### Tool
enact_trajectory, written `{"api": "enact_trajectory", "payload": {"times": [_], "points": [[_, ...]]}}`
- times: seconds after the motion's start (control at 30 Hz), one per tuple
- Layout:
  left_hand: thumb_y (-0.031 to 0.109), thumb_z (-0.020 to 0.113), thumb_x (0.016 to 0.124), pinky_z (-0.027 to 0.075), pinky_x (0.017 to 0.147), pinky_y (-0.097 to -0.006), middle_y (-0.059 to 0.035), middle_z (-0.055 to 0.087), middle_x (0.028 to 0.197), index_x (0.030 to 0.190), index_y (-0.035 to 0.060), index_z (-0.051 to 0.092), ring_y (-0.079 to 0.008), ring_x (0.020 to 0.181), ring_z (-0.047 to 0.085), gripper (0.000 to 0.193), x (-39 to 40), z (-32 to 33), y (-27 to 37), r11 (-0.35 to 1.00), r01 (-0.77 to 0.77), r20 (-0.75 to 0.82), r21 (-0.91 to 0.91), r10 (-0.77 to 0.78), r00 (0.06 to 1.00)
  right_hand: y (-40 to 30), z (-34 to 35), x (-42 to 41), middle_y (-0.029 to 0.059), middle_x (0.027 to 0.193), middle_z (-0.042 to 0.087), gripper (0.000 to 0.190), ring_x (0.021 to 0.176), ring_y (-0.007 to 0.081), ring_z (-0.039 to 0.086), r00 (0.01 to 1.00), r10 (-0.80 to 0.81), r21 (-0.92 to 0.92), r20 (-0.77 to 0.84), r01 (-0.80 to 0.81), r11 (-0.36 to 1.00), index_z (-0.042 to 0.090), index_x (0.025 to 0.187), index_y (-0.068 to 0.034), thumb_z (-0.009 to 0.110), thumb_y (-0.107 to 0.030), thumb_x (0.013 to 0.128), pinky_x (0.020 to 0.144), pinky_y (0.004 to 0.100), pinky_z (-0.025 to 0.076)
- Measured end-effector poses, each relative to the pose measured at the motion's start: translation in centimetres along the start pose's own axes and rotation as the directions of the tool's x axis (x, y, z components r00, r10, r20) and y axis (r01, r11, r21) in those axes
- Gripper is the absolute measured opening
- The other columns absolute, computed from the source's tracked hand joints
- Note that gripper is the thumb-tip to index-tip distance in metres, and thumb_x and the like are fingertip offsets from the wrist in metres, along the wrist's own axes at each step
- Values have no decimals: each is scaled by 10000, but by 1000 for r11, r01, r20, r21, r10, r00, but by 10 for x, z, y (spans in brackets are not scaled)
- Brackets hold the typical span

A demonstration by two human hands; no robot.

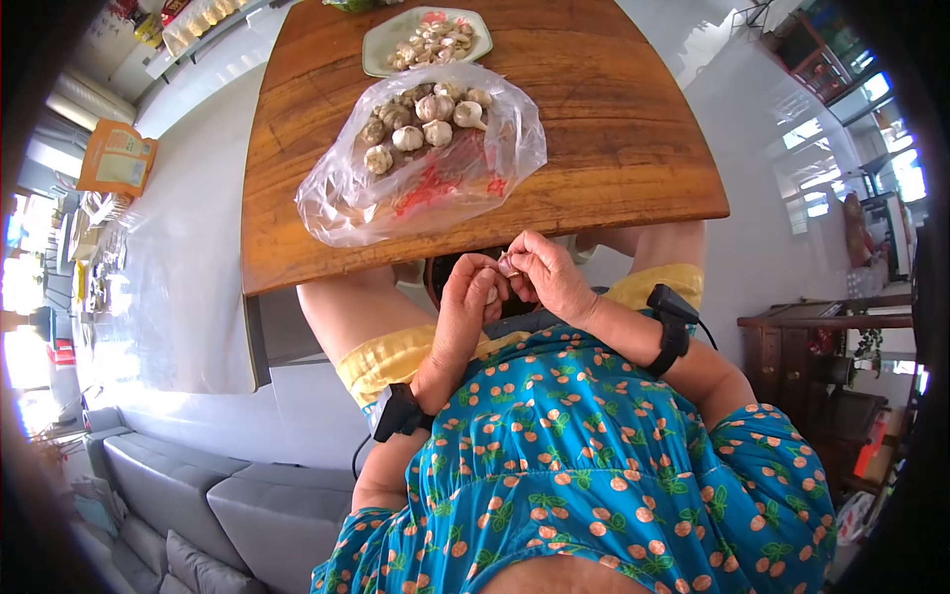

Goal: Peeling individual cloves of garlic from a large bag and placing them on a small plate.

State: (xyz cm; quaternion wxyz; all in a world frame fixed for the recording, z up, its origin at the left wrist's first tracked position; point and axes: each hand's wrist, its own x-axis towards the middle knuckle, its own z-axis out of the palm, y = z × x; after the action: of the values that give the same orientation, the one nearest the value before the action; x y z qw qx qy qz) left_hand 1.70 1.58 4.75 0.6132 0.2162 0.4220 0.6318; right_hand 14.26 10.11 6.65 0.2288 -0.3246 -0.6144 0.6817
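Between my fingertips, just off the table's near edge, is a small purplish-white garlic piece. My right hand pinches it between thumb and fingers. My left hand meets it from the other side, its fingers curled in around a pale piece that looks like garlic. A clear plastic bag with red print lies spread on the table, and several whole garlic bulbs rest on it. Behind the bag, an octagonal plate holds a pile of loose garlic cloves.
The wooden table ends just beyond my hands. Below them, between my legs, a dark container is partly hidden. A grey sofa stands at lower left, an orange package at far left, a dark wooden cabinet at right.
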Motion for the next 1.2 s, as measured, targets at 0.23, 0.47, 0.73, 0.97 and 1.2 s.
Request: {"api": "enact_trajectory", "payload": {"times": [0.23,0.47,0.73,0.97,1.2], "points": [[77,493,905,286,445,-172,17,485,695,939,74,473,-33,541,391,40,3,0,-5,951,-145,-86,273,174,981,-6,1,1,5,670,538,147,533,65,490,994,107,30,37,-108,994,539,898,-47,477,-178,929,457,202,402],[-26,577,809,425,524,-224,-19,553,688,864,47,604,-90,624,545,95,-1,7,2,662,-455,53,595,533,844,-7,-2,1,2,665,550,173,542,61,507,989,143,117,48,-148,982,551,889,-49,469,-199,923,425,184,378],[56,639,721,493,532,-336,-87,582,723,979,84,610,-244,650,613,261,-9,11,10,81,-551,447,831,492,747,18,1,0,26,727,545,134,516,88,456,938,335,465,87,-336,819,549,863,-45,481,-158,887,395,230,334],[72,610,815,503,592,-335,-100,619,727,1147,31,500,-262,647,624,353,-9,16,1,343,-427,306,836,354,884,42,-9,6,10,723,508,115,585,98,458,898,401,560,182,-430,708,548,837,-62,466,-133,877,434,217,338],[189,476,930,321,424,-216,-3,476,540,768,48,500,-59,461,414,216,1,-7,7,890,-125,-205,439,235,950,3,-6,-1,-3,691,482,144,546,67,426,948,284,345,147,-318,883,494,830,-73,473,-188,914,414,193,299]]}}
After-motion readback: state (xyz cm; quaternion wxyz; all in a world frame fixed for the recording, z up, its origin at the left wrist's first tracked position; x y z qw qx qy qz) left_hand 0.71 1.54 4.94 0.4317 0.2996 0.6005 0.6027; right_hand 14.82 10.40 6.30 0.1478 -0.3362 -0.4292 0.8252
